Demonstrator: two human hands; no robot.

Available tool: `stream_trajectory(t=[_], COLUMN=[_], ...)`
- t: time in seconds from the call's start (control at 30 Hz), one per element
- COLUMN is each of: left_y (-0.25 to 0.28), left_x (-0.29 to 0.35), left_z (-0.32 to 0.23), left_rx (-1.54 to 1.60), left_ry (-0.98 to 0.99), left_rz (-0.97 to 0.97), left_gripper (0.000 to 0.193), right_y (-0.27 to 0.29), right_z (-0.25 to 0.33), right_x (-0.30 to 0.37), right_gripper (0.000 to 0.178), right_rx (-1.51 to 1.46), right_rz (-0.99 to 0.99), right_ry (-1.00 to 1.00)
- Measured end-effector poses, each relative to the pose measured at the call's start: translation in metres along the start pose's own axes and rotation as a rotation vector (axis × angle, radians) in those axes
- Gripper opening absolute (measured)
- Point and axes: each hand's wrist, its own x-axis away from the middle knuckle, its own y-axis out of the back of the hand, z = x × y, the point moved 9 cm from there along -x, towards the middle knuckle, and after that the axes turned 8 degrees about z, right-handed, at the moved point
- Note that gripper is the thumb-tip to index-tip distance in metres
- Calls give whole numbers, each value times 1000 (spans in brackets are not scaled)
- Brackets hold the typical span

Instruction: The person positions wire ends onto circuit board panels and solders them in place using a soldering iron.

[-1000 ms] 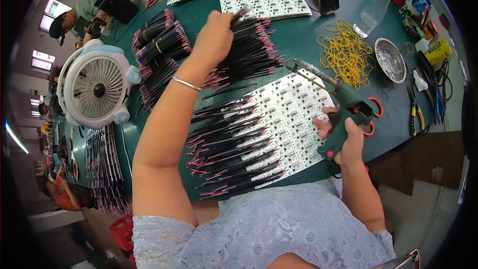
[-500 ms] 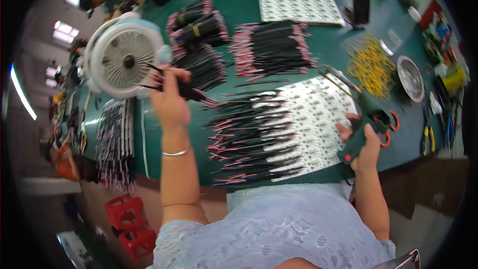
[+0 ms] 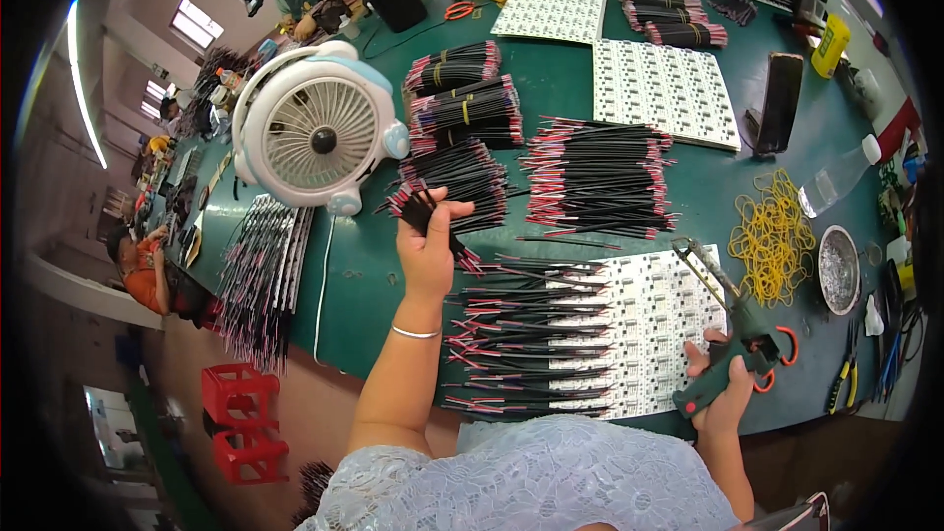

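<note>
My left hand (image 3: 429, 248) is closed round a bundle of short black wires (image 3: 417, 210) with red and white ends, held above the green table beside the fan. In my right hand (image 3: 726, 395) is a green soldering gun (image 3: 716, 382); its metal tip points up and left over a white circuit board panel (image 3: 649, 324). Rows of black wires (image 3: 516, 334) with bared red and white ends lie across that panel's left half and stick out past its edge. Just beyond them lies a wide stack of similar wires (image 3: 598, 177). Orange-handled scissors (image 3: 782, 359) show partly behind the gun.
A white fan (image 3: 320, 138) stands at the left, with tied wire bundles (image 3: 464, 110) beside it. More white panels (image 3: 664, 88) lie farther back. Yellow rubber bands (image 3: 772, 241), a metal bowl (image 3: 839, 270) and pliers (image 3: 844, 374) are at the right. Two other people sit at the left.
My view has tilted up, so the table's contents appear lower. My left hand has drawn nearer the wire stacks with its bundle, away from the fan's front. The right hand keeps the soldering gun.
</note>
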Motion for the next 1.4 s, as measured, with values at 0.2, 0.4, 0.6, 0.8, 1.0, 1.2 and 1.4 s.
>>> stream_trajectory(t=[0.2,0.4,0.6,0.8,1.0,1.2,1.4], left_y=[-40,-197,-220,-215,-215,-211,-211], left_x=[-35,-39,10,38,42,47,45], left_z=[-65,-100,-34,-9,-9,2,3], left_rx=[-209,-953,-921,-909,-976,-990,-976], left_ry=[20,-302,-165,-226,-375,-308,-315], left_rz=[131,822,1130,1145,1094,1099,1094], left_gripper=[19,34,29,28,31,30,30], right_y=[-4,-8,0,1,-17,-42,-51], right_z=[7,52,107,51,38,44,47], right_x=[-8,-39,-40,-27,-23,-20,-22], right_gripper=[49,58,75,63,36,30,24], right_rx=[-15,68,415,403,784,1190,1310], right_rz=[-22,69,203,187,370,499,494], right_ry=[-43,39,71,-244,-164,130,90])
